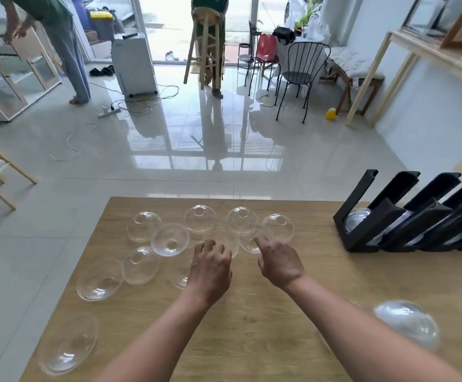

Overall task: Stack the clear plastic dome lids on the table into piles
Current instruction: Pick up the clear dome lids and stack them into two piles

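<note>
A pile (pixel 407 325) of lids sits nearest, at the right edge of the table (pixel 252 312). The left hand (pixel 210 267) curls loosely over 1 lid (pixel 224 239), the right hand (pixel 278 261) reaches with spread fingers to another lid (pixel 249 238), probably to gather them. Further, 3 lids (pixel 241 217) stand dome up, well apart.

Glossy pale floor tiles (pixel 147 139) reflect daylight from glass doors (pixel 169 26) at top centre. A wooden stool (pixel 206 48) stands before them. A black wire chair (pixel 304 73) sits upper right, a white appliance (pixel 133 64) upper left, with cables (pixel 141 103) beside it.
</note>
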Demonstrator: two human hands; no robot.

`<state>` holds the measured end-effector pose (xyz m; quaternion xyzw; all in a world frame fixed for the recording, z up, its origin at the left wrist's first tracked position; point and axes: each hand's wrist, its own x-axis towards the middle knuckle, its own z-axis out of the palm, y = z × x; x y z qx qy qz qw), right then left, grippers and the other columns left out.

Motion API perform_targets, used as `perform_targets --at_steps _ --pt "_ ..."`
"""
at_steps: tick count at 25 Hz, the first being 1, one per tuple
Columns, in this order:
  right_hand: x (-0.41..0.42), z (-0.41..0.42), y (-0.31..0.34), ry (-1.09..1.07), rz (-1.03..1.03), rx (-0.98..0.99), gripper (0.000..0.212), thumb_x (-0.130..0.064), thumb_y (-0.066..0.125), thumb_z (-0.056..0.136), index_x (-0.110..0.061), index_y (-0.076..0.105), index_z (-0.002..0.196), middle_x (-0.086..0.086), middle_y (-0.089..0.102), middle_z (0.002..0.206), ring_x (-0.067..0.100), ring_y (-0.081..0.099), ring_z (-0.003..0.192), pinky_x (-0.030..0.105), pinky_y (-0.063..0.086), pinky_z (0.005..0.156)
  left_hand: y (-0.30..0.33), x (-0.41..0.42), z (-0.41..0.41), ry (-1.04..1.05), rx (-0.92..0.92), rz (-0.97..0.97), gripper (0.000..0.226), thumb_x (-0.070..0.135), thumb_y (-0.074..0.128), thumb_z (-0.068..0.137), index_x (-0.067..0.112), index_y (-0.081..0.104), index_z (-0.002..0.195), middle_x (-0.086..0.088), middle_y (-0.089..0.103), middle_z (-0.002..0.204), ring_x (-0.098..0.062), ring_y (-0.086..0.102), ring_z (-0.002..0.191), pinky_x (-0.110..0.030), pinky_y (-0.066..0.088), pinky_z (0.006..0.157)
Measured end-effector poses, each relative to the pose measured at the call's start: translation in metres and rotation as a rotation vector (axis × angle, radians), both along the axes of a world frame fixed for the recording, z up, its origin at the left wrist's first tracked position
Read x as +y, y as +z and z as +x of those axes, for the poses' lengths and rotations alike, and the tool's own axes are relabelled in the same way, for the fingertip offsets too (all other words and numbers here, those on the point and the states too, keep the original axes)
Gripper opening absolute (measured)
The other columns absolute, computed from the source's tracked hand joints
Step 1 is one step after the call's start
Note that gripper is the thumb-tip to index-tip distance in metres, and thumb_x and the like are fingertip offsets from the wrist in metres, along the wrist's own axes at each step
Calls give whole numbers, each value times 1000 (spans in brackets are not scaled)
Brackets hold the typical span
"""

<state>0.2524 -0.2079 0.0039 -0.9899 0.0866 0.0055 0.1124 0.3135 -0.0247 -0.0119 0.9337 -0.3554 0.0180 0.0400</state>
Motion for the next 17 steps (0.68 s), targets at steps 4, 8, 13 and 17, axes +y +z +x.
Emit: perform_targets --at_steps 4,8,13,17 --pt "-1 -11 -8 33 10 -27 17 -9 50 89 -14 63 99 4 65 99 32 62 89 40 50 62 4 -5 -4 -45 -11 22 10 22 57 84 20 67 84 3 66 83 -27 56 98 -40 40 88" --pt "-1 -61 -1 -167 272 -239 11 -17 64 87 -21 69 96 -8 68 86 16 63 78 32 51 66 22 5 -41 -14 248 -370 9 32 62 88 26 68 84 12 66 81 -11 59 85 -30 47 76" --pt "-14 -86 19 -600 875 -131 17 -13 67 83 -23 71 96 -2 73 78 14 66 63 32 55 64 16 51 -102 333 930 -786 11 26 69 91 23 73 82 7 75 75 -7 68 70 -15 49 61" --pt "-9 -78 16 -586 901 177 18 -6 59 84 -13 68 98 5 74 82 20 64 62 35 53 61 -8 82 -115 799 1311 -1039 16 17 65 95 1 69 95 -13 74 80 -23 66 68 -32 54 55"
